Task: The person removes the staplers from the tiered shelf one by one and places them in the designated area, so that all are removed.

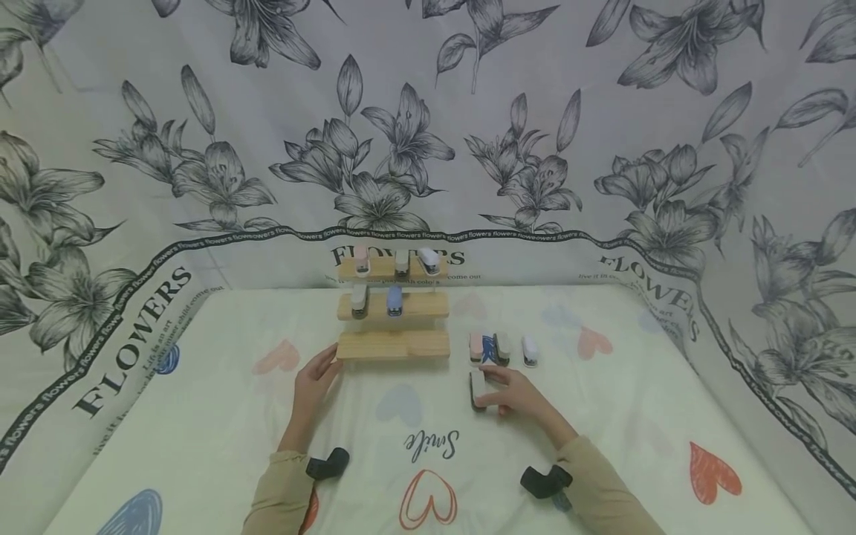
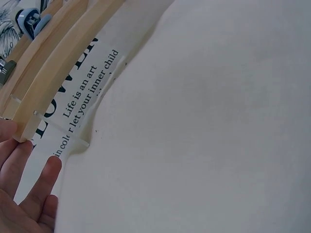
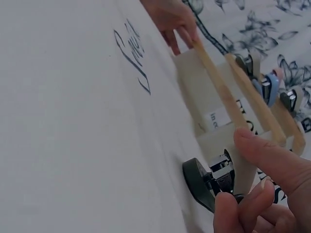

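Note:
My left hand (image 1: 316, 377) grips the left end of the lowest board of a stepped wooden rack (image 1: 393, 346), fingertips at the board's edge in the left wrist view. On the cloth right of the rack, my right hand (image 1: 515, 392) pinches a small stapler (image 1: 478, 388) with a pale top and a dark base. Its metal inner parts show in the right wrist view, between thumb and fingers. Just beyond it stand a pink stapler (image 1: 475, 346), a grey-green stapler (image 1: 502, 348) and a white stapler (image 1: 530, 350).
A pale stapler (image 1: 360, 300) and a blue stapler (image 1: 394, 300) sit on the rack's middle board. Its top board holds a pink stapler (image 1: 362, 260), a greyish stapler (image 1: 401, 262) and a white stapler (image 1: 429, 261). Behind hangs a flowered curtain (image 1: 461, 186).

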Available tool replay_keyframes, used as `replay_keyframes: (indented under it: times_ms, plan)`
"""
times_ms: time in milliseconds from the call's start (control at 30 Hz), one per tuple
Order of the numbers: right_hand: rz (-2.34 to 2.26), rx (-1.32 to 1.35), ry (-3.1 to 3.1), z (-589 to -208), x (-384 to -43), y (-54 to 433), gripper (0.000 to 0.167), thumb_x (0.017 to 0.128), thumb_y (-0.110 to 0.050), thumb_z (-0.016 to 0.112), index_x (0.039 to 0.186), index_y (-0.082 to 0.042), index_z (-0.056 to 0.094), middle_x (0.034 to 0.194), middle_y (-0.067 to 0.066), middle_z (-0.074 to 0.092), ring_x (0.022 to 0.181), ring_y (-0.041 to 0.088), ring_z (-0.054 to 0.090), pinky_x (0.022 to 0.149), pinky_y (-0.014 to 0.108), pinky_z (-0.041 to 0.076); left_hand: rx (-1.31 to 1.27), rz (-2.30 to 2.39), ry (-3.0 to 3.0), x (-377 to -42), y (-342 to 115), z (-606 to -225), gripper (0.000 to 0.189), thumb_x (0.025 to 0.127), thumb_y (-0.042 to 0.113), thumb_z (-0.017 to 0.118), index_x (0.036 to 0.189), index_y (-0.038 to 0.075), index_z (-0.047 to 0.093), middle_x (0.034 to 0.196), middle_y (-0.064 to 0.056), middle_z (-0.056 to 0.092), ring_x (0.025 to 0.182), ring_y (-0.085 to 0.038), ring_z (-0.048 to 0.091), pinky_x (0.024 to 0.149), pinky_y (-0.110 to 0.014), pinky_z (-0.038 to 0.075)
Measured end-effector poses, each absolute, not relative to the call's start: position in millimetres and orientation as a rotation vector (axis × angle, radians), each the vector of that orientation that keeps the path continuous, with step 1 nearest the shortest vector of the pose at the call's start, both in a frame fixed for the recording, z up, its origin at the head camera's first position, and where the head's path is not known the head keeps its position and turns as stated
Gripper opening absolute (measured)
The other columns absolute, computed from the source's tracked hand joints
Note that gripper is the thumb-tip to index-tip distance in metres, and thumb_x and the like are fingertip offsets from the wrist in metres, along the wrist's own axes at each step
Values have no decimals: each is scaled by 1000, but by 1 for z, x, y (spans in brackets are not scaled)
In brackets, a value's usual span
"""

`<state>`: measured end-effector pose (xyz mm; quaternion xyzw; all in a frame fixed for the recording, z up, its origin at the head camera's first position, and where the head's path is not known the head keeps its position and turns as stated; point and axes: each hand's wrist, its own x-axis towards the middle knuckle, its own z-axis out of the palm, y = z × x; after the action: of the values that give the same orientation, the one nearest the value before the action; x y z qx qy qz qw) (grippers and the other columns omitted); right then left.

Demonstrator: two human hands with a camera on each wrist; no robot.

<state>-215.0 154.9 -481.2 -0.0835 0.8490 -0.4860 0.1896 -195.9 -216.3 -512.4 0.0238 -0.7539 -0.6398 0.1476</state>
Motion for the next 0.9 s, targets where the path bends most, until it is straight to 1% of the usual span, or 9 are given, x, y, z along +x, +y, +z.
replay_keyframes:
  times_ms: [67, 233, 300, 400, 467, 533, 633, 733, 900]
  plan:
    - [-1347, -239, 2384, -480, -215, 155, 75, 67, -31, 79, 131, -11, 46, 129, 24, 42, 40, 13, 46, 45, 26, 43, 57, -1834, -2169, -195, -216, -513, 38, 88, 11, 59, 123, -1, 50, 127, -15, 48, 112, -27, 48, 82, -14, 42]
    - [-1260, -274, 2377, -471, -215, 155, 76, 69, -30, 77, 133, -9, 42, 130, 24, 41, 42, 14, 48, 49, 28, 45, 40, -1809, -2150, -195, -216, -514, 38, 87, 10, 59, 122, -3, 51, 125, -17, 49, 109, -26, 51, 81, -14, 44]
    - [-1228, -294, 2380, -468, -217, 155, 77, 70, -31, 76, 134, -9, 40, 131, 22, 41, 43, 15, 49, 50, 29, 47, 37, -1802, -2145, -196, -215, -515, 38, 87, 10, 60, 121, -3, 51, 124, -17, 50, 108, -24, 51, 81, -14, 44]
    - [-1219, -324, 2389, -461, -219, 155, 77, 70, -31, 76, 134, -8, 40, 131, 21, 41, 42, 15, 48, 48, 30, 48, 33, -1814, -2137, -196, -216, -515, 38, 87, 11, 60, 121, -2, 52, 124, -16, 50, 106, -16, 53, 81, -14, 44]
    - [-1233, -364, 2389, -455, -220, 155, 75, 72, -30, 75, 134, -8, 41, 133, 21, 39, 41, 15, 47, 47, 31, 49, 33, -1822, -2135, -196, -216, -516, 38, 87, 12, 61, 122, -1, 52, 124, -15, 50, 104, -11, 54, 81, -14, 43]
    - [-1248, -402, 2388, -448, -223, 153, 72, 74, -28, 74, 134, -7, 41, 133, 20, 39, 40, 15, 46, 47, 32, 49, 40, -1833, -2132, -196, -216, -516, 39, 86, 13, 61, 122, 0, 52, 124, -14, 50, 104, -9, 54, 81, -15, 43]
    - [-1279, -476, 2372, -438, -229, 149, 69, 77, -27, 71, 134, -6, 40, 133, 20, 39, 40, 15, 44, 47, 33, 50, 55, -1827, -2143, -196, -216, -515, 39, 86, 15, 61, 122, 1, 52, 125, -12, 50, 105, -13, 53, 81, -14, 43]
    - [-1317, -530, 2346, -431, -236, 146, 68, 78, -28, 70, 135, -9, 39, 134, 18, 39, 41, 17, 44, 48, 34, 51, 76, -1826, -2158, -196, -215, -514, 39, 87, 16, 61, 122, 1, 52, 125, -12, 50, 107, -18, 53, 81, -14, 43]
    - [-1383, -583, 2325, -424, -245, 139, 63, 80, -27, 69, 134, -12, 41, 133, 13, 41, 47, 20, 49, 52, 36, 51, 100, -1841, -2168, -196, -215, -514, 40, 87, 17, 61, 123, 1, 51, 125, -12, 50, 106, -16, 54, 81, -14, 43]
